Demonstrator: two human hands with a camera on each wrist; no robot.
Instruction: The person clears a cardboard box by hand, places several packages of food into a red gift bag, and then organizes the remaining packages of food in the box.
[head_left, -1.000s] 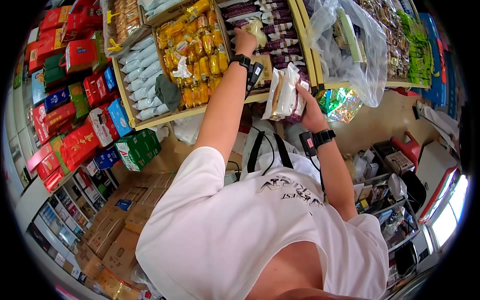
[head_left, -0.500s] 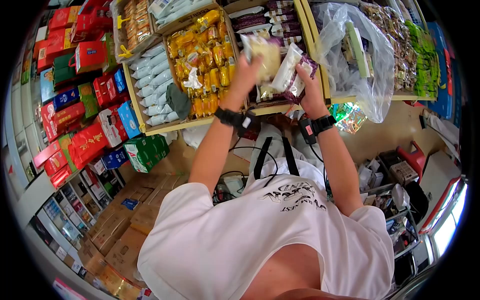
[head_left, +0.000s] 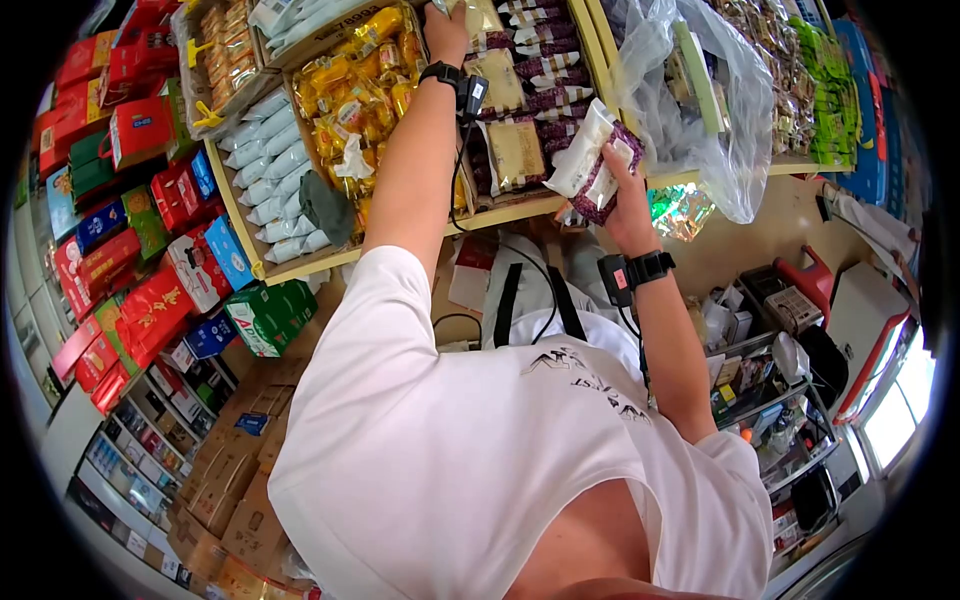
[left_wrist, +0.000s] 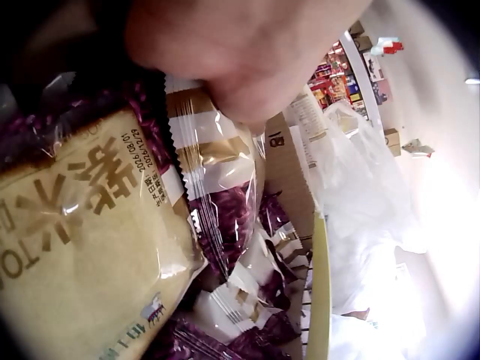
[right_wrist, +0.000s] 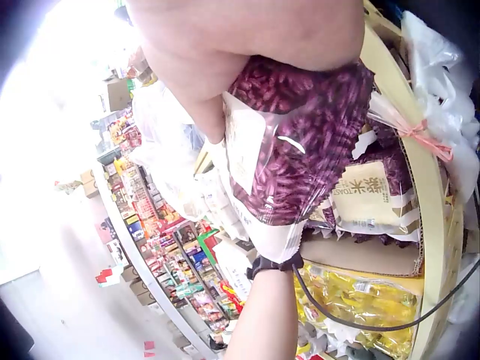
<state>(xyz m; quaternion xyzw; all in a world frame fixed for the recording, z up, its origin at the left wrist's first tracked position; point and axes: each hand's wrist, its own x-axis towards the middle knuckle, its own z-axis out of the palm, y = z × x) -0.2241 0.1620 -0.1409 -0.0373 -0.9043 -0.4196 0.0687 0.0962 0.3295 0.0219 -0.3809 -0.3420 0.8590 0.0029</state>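
Observation:
At the far end of a carton of purple-and-white bread packages (head_left: pixel 555 65), my left hand (head_left: pixel 447 38) is at the top edge of the head view. Its curled fingers (left_wrist: pixel 225 67) grip a striped package (left_wrist: pixel 214 161), partly hidden by them. Beside it a package lies with its beige face (left_wrist: pixel 82 232) up; more beige faces (head_left: pixel 514 155) show in the carton. Over the carton's near right corner, my right hand (head_left: pixel 628 205) holds a purple-and-white package (head_left: pixel 600 165), seen closely in the right wrist view (right_wrist: pixel 300 150).
Yellow packages (head_left: pixel 350 110) and pale blue ones (head_left: pixel 270 180) fill the compartments to the left. A clear plastic bag (head_left: pixel 735 150) hangs at the right over the yellow tray edge (head_left: pixel 790 168). Red gift boxes (head_left: pixel 155 310) stand far left.
My left hand lifted a beige-faced package, then moved forward to the carton's far end. More beige faces now show in the carton. My right hand still holds purple-and-white packaging.

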